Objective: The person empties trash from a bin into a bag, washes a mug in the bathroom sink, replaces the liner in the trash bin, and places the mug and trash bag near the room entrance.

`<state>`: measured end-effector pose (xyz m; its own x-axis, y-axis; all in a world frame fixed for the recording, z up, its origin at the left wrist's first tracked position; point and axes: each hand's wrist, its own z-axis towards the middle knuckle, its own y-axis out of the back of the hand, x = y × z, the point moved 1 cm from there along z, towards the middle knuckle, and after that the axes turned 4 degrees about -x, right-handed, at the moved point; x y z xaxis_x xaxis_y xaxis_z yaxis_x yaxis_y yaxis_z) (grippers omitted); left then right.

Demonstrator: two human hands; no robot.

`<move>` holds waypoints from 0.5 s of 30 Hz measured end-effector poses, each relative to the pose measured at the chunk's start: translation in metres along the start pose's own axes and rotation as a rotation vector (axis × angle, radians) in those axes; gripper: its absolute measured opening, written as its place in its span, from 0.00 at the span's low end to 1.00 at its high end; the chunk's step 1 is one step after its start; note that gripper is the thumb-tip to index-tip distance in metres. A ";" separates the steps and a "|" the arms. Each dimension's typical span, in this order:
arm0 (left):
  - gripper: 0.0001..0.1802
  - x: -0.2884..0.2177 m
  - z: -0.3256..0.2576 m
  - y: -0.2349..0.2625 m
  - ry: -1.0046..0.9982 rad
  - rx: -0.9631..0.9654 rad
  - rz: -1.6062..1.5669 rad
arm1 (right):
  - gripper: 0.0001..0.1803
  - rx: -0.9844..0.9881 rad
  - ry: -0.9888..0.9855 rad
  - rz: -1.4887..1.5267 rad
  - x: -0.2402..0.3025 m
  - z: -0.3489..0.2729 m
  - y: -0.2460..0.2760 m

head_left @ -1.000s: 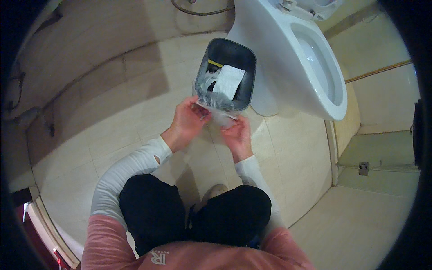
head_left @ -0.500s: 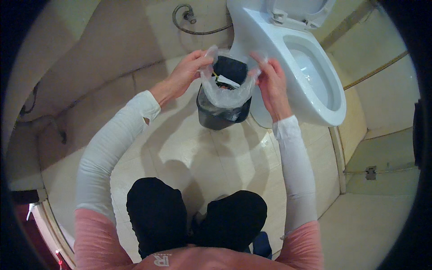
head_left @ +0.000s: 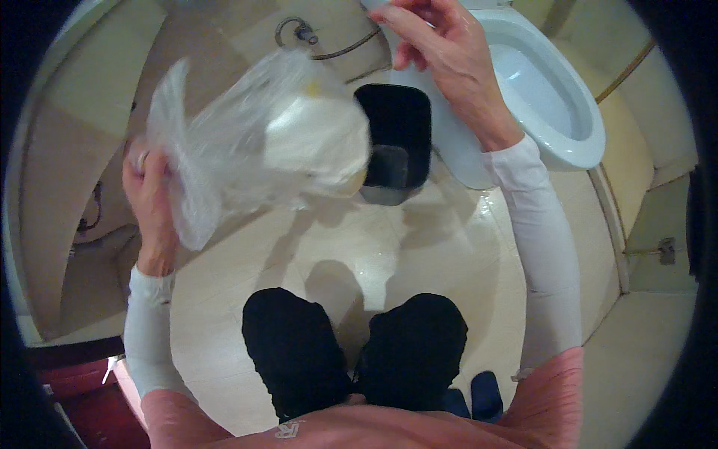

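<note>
At the far left, low down, one dark red surface (head_left: 97, 404) shows beyond the edge of the tiled floor (head_left: 217, 337). Above it, one left hand (head_left: 152, 194) comes up from a white sleeve; its grip is clamped on one clear plastic bag (head_left: 228, 146), the fingers closed over the gathered film. The bag hangs out to the right of this hand, slightly blurred, raised over the floor. Seen through the film are one broad white item (head_left: 314, 142) and one small yellow patch (head_left: 313, 89); any further contents cannot be counted. Behind the bag's top, one curved hose (head_left: 348, 52) runs along the wall.

Below are two black-clad knees (head_left: 288, 325). One black bin (head_left: 419, 142) stands on the floor, its left edge overlapped by the bag; whether they touch cannot be told. Next comes one right hand (head_left: 456, 67), above and right of the bin, partly cut off by the upper edge; I cannot tell whether its grip is apart or closed. Low down lie two dark blue slippers (head_left: 487, 395). Farther right are one white toilet (head_left: 591, 142) and one metal hinge (head_left: 666, 251).
</note>
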<state>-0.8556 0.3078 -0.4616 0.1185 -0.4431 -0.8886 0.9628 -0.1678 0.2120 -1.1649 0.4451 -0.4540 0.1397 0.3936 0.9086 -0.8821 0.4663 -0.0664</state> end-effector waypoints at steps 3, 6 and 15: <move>0.05 0.043 -0.016 0.080 0.107 -0.057 0.193 | 0.09 -0.108 -0.005 -0.121 -0.044 -0.009 -0.005; 0.10 0.070 -0.034 0.140 0.116 0.153 0.597 | 0.06 -0.066 -0.159 0.087 -0.061 -0.013 -0.010; 0.14 -0.134 -0.105 0.128 -0.580 0.576 0.968 | 0.07 -0.049 -0.202 0.155 -0.080 -0.047 -0.057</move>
<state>-0.7232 0.4378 -0.3584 0.4484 -0.8938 0.0055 0.2802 0.1464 0.9487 -1.1047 0.4244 -0.5428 -0.0924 0.2989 0.9498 -0.8622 0.4531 -0.2265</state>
